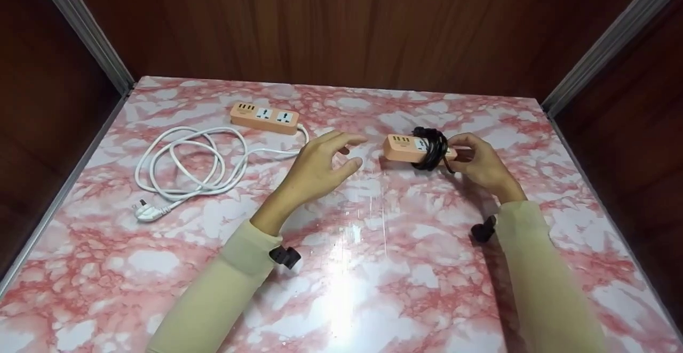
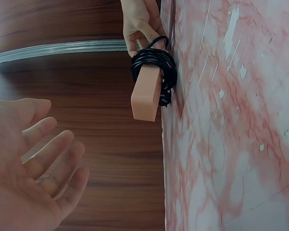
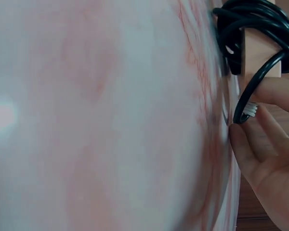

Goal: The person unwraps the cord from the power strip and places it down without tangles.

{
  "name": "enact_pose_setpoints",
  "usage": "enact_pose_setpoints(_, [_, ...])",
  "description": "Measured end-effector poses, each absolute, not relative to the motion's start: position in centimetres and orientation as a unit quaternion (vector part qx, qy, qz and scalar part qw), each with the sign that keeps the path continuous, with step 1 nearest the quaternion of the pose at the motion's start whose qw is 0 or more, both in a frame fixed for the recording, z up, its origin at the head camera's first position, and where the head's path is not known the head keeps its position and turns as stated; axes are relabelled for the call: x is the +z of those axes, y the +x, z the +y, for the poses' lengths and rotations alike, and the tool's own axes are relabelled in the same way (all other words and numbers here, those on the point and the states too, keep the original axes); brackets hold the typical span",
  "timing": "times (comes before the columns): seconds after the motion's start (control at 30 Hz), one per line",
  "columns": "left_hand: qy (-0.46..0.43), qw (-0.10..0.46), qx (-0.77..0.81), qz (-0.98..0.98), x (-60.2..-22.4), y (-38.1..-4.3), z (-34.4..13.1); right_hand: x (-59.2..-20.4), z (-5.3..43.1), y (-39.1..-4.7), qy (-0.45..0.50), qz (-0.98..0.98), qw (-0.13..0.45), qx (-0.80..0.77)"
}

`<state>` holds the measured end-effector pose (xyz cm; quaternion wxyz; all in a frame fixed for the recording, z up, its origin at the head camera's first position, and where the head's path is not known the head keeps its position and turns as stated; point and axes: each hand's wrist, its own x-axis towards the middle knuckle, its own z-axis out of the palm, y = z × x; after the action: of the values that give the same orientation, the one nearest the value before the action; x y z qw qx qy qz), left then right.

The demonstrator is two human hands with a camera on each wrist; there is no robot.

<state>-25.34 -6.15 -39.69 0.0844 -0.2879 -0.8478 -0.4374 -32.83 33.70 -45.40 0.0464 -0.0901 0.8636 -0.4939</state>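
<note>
An orange power strip (image 1: 401,153) with a black cord (image 1: 437,150) wound round its middle is on the right side of the table. My right hand (image 1: 480,163) grips its right end, fingers behind and thumb in front. In the right wrist view, a loop of the black cord (image 3: 260,82) bends down past the fingers (image 3: 243,149) at a white piece. My left hand (image 1: 323,166) hovers left of this strip, fingers spread and loosely bent, holding nothing. The left wrist view shows the strip's plain end (image 2: 144,103) facing the left palm (image 2: 19,192), with a gap between them.
A second orange power strip (image 1: 264,124) lies at the back left. Its white cord (image 1: 243,155) is loosely coiled on the red-and-white marbled table (image 1: 176,289), ending in a white plug (image 1: 149,213). Brown wood-grain panels (image 1: 341,27) enclose the back and sides.
</note>
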Motion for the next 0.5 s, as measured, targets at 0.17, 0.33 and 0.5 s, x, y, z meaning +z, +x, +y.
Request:
enact_pose_setpoints(0.17, [-0.293,0.085,-0.437,-0.846,-39.81,-25.34,-5.99,-45.51,33.62,-33.25,-0.109,0.868,0.058,-0.48])
enact_pose_setpoints(0.33, [-0.296,0.084,-0.44,-0.844,-40.02,-25.34,-5.92,-45.9,33.43,-33.25,-0.114,0.863,0.048,-0.491])
enact_pose_setpoints(0.5, [-0.293,0.083,-0.442,-0.843,-40.23,-25.41,-5.95,-46.02,33.17,-32.89,-0.096,0.863,0.033,-0.495])
